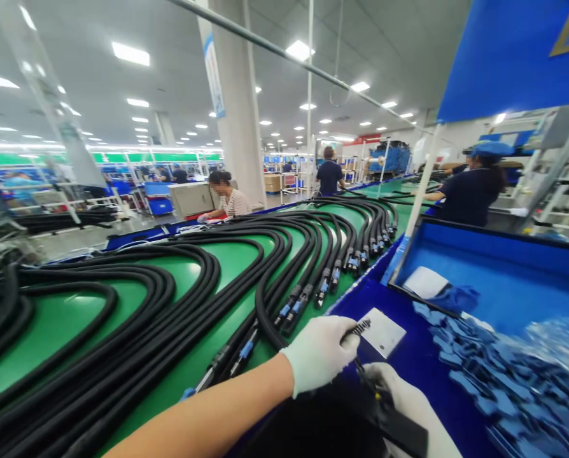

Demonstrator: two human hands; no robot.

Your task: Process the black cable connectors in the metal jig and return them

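Observation:
My left hand (320,353), in a pale glove, is closed around a dark ribbed piece (361,326) whose end sticks out past the thumb and fingers. Below and to its right, my right hand (399,394), in a white glove, is wrapped round a black connector (401,426) with a small yellow spot. Just beyond the left hand, a white square plate (382,333) lies on the blue bench surface. Thick black cables (246,267) lie in loops to the left, several with light-blue pieces at their ends. The right fingertips are partly hidden.
A green conveyor (184,270) runs forward under the cables. At the right, a blue bin (480,273) stands behind a heap of blue parts (499,388). A white post (422,181) rises beside the bin. Other people (329,175) are farther along the line.

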